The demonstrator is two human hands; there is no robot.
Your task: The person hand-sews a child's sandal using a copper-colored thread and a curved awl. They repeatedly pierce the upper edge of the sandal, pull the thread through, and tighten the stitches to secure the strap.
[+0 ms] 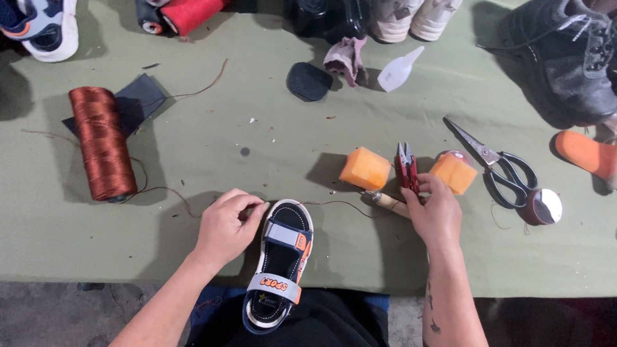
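Pinching brown thread (334, 204) at the sandal (281, 263), left hand (226, 226) should keep tension; right hand (436, 212) grips wooden-handled awl (385, 201) beside red snips (406, 168).

Sandal (281, 266) at the near edge of the counter (257, 141), between the hands: left hand (226, 226) touching its left side, right hand (437, 215) to its right, on the snips (406, 168) and awl (385, 201). Thread spool (101, 142) far left; two wax blocks (365, 168) flanking the snips; scissors (498, 164) further right; shoes (572, 58) along the far edge.
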